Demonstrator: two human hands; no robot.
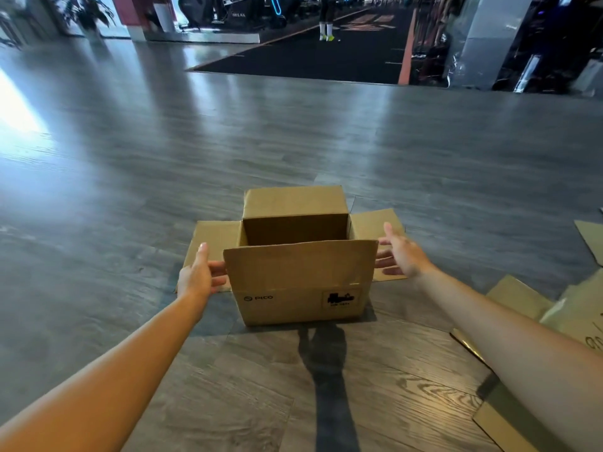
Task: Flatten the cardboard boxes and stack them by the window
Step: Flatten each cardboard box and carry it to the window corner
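Note:
A brown cardboard box stands upright on the grey wood floor, its top open. The near and far flaps stand up, and the two side flaps lie flat on the floor. My left hand is at the box's left side with straight fingers reaching to its wall. My right hand is at the right side, fingers spread and straight, just beside the wall. Neither hand grips anything. The fingertips of both hands are hidden behind the near flap's edges.
Flattened cardboard sheets lie on the floor at the right, under my right forearm, with another piece further back. A black mat and gym machines fill the far end. A person stands there. A plant stands far left.

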